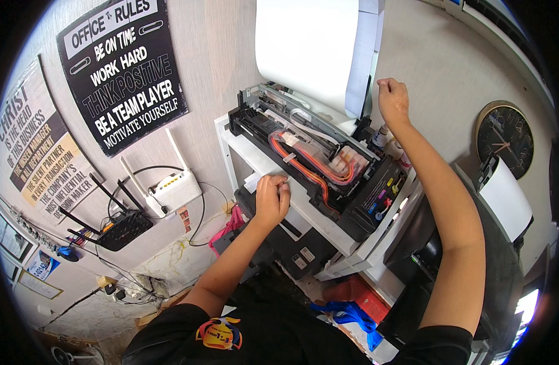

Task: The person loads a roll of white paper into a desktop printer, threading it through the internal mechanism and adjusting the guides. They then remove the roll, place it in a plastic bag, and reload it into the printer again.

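Observation:
An inkjet printer with its cover off (270, 141) stands on a white shelf, its colored ink tubes (302, 157) and print carriage in view. Ink tanks with colored marks (382, 200) form its right end. Large white paper (307, 50) rises from the back of the printer. My left hand (272, 198), its fingers curled, is at the printer's front edge by the white shelf; whether it grips anything I cannot tell. Up to the right of the paper, my right hand (392, 100) is raised with curled fingers, apart from the printer, and nothing shows in it.
Small bottles (384, 137) stand behind the ink tanks. On the left wall are a white router (174, 191) and a black router (124, 228) with cables. A second printer holding paper (507, 196) is at the right, near a round wall clock (504, 139). Blue straps (352, 319) lie below.

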{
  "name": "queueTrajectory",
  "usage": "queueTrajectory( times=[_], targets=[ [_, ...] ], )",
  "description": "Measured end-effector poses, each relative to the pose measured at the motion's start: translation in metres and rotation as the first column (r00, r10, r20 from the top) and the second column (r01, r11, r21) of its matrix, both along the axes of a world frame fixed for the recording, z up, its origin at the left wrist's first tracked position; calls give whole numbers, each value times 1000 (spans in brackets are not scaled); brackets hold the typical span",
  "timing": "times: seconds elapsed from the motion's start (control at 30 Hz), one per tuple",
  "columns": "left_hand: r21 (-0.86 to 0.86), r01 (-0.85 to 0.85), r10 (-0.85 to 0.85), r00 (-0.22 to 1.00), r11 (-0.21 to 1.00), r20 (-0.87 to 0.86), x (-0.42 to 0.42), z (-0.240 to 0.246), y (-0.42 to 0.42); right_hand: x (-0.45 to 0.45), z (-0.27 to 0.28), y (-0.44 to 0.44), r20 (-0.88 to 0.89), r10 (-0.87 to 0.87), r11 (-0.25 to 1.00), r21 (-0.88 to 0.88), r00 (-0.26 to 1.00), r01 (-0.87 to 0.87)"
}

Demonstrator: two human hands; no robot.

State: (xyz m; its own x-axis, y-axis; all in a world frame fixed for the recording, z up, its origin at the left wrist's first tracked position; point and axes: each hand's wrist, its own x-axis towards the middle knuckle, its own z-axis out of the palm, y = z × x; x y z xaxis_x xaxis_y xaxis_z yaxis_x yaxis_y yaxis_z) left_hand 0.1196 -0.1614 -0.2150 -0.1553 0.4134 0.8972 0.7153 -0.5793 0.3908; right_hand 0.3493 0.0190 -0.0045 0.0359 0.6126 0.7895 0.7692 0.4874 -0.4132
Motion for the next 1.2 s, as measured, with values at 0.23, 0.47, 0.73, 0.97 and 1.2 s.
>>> queueTrajectory(
  times=[0.23,0.47,0.73,0.97,1.2],
  targets=[
    [-3,-2,2,1000,1000,-1,0,1,-1,-2,2,-4,-15,-3,998,-61,1000,2],
    [4,3,-3,1000,1000,-5,0,0,0,-3,3,-5,-33,5,994,-104,999,-9],
    [-7,-6,6,1000,1000,4,0,-2,0,-2,1,-3,-6,13,998,-65,1000,-13],
    [-2,-4,4,1000,1000,-8,0,1,-1,-3,0,-4,-31,11,998,-69,999,-13],
    [-22,-5,5,1000,1000,-3,0,0,-2,0,-1,1,-13,24,998,-55,1000,-25]
  ],
)
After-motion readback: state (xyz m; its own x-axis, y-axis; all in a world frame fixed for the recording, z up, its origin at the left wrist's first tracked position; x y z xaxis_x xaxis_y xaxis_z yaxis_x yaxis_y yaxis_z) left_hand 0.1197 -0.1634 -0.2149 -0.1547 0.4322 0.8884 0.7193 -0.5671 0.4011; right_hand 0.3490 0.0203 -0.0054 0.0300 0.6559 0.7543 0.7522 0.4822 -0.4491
